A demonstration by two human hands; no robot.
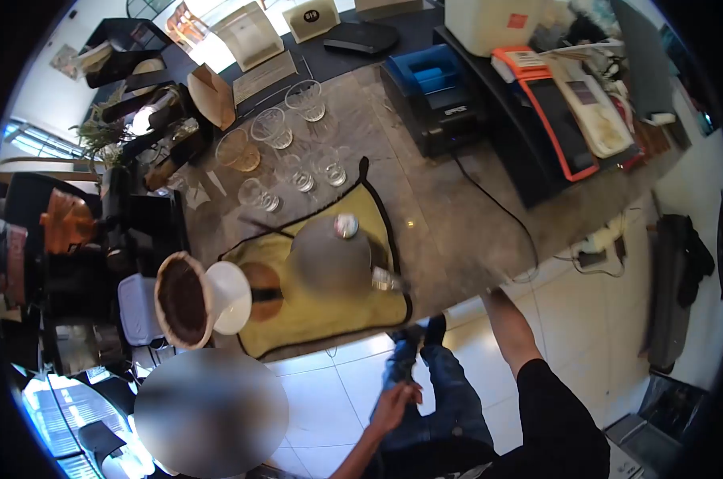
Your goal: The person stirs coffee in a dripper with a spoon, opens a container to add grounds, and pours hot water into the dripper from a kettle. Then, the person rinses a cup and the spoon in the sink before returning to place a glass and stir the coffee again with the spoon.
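One soft, light-looking yellow cloth (329, 329) lies on the worktop (449, 215), best held by its black edge (410, 308). The left hand (395, 405) is over the legs (457, 395), the right hand (489, 289) is a blur by the worktop; I can't tell if fingers are apart or together.

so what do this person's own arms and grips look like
The right sleeve is plain black and short, ending near the elbow; the right forearm is bare. The left grip and left forearm show no glove or sleeve.
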